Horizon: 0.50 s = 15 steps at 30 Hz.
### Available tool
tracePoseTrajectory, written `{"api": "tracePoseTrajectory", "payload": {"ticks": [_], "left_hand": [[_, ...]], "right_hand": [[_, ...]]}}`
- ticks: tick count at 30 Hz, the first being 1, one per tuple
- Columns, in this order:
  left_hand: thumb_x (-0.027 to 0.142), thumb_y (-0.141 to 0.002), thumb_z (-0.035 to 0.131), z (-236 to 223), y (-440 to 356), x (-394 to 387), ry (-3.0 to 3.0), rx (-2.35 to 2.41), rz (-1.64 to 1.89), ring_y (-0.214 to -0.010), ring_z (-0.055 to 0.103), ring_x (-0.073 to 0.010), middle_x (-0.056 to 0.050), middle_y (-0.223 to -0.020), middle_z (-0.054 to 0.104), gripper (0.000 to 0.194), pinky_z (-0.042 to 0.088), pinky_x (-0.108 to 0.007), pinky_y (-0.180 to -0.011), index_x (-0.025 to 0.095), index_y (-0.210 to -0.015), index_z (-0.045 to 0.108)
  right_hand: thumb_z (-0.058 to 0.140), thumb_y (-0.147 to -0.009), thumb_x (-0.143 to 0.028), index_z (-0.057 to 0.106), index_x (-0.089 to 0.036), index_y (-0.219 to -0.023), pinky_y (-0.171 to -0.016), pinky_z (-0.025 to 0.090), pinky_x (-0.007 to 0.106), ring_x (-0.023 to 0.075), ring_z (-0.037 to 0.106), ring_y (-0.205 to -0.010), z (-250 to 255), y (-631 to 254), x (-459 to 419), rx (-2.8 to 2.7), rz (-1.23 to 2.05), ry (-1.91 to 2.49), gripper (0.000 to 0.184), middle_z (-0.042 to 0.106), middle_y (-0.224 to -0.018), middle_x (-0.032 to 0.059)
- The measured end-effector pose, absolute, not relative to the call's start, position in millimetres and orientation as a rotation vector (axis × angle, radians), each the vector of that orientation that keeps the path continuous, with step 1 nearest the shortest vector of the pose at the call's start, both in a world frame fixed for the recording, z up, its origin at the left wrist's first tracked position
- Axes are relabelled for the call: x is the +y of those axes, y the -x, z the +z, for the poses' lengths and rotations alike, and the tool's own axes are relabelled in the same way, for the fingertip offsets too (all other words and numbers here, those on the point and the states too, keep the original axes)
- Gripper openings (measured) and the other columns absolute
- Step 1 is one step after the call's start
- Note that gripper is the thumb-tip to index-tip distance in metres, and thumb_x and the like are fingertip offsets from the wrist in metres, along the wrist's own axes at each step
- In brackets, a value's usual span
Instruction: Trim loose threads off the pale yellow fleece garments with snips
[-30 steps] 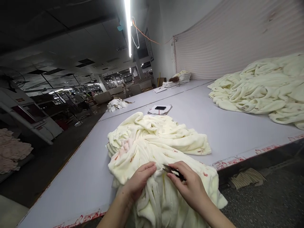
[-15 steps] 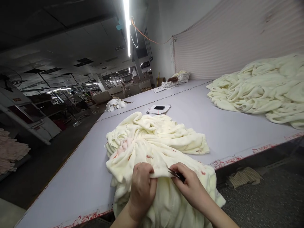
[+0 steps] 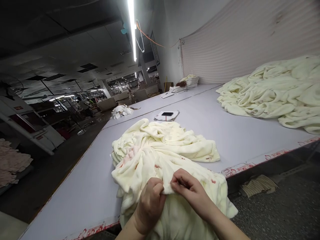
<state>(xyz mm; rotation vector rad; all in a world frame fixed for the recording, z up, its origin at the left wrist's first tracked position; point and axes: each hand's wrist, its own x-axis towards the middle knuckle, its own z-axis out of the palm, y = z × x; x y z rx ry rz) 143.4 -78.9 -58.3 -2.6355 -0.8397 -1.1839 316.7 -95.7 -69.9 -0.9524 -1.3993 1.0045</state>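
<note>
A pale cream fleece fabric (image 3: 170, 143) with small reddish patterns lies bunched on the table, its near part hanging over the front edge. My left hand (image 3: 151, 200) is closed on a fold of it. Close by on the right, my right hand (image 3: 188, 188) is closed too, thumb and finger pinching the same fold. Inside its curled fingers a bit of the dark thread snips (image 3: 183, 182) shows; the blades are hidden.
The pale table (image 3: 195, 116) carries a big heap of cream fabric (image 3: 272, 93) on the right. A phone (image 3: 167, 114) rests on papers beyond the fabric. White scraps (image 3: 121, 111) lie at the left edge, stacked pieces (image 3: 191, 81) at the back. A striped cloth (image 3: 260, 186) is below the table.
My right hand has moved slightly left and turned, coming nearer my left hand and pinching the fold. The snips' pointed blades, visible before, have gone into the right hand.
</note>
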Motion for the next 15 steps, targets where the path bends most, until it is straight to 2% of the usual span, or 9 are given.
{"api": "tracePoseTrajectory", "payload": {"ticks": [3,7,9,11,15], "left_hand": [[-0.005,-0.075,0.044,-61,-145,-76,2.671,-0.802,-1.216,-0.078,0.055,-0.0164,-0.004,-0.084,0.052,0.039,0.051,-0.028,-0.066,0.023,-0.102,0.038],[-0.004,-0.075,0.045,-63,-149,-73,2.676,-0.772,-1.253,-0.077,0.055,-0.0163,-0.005,-0.083,0.054,0.039,0.052,-0.028,-0.066,0.021,-0.105,0.039],[-0.002,-0.076,0.046,-64,-152,-72,2.672,-0.749,-1.289,-0.075,0.055,-0.0161,-0.005,-0.082,0.055,0.036,0.052,-0.028,-0.064,0.019,-0.105,0.041],[-0.002,-0.075,0.044,-64,-155,-73,2.690,-0.760,-1.286,-0.076,0.056,-0.0163,-0.005,-0.082,0.056,0.035,0.051,-0.028,-0.065,0.017,-0.104,0.044],[0.000,-0.072,0.046,-50,-148,-70,2.879,-0.910,-1.343,-0.102,0.057,-0.0222,-0.006,-0.092,0.060,0.025,0.046,-0.040,-0.090,0.021,-0.086,0.048]], "right_hand": [[0.050,-0.088,-0.041,0.054,-0.020,-0.078,-0.060,0.040,0.024,0.0133,0.046,-0.067,-76,-321,-97,-1.210,1.081,0.980,0.023,0.047,-0.072,-0.0016],[0.058,-0.083,-0.036,0.059,-0.021,-0.089,-0.066,0.042,0.026,0.0148,0.050,-0.073,-77,-318,-99,-1.387,0.997,0.933,0.016,0.051,-0.078,-0.0002],[0.059,-0.083,-0.034,0.061,-0.021,-0.082,-0.066,0.041,0.026,0.0150,0.050,-0.073,-76,-314,-98,-1.450,0.933,0.923,0.013,0.052,-0.077,0.0002],[0.057,-0.085,-0.037,0.058,-0.019,-0.072,-0.060,0.039,0.025,0.0131,0.048,-0.066,-79,-312,-97,-1.319,0.977,0.949,0.022,0.050,-0.070,-0.0011],[0.058,-0.081,-0.050,0.052,-0.018,-0.075,-0.042,0.024,0.020,0.0061,0.030,-0.045,-93,-324,-98,-0.807,1.202,0.984,0.033,0.042,-0.060,-0.0061]]}}
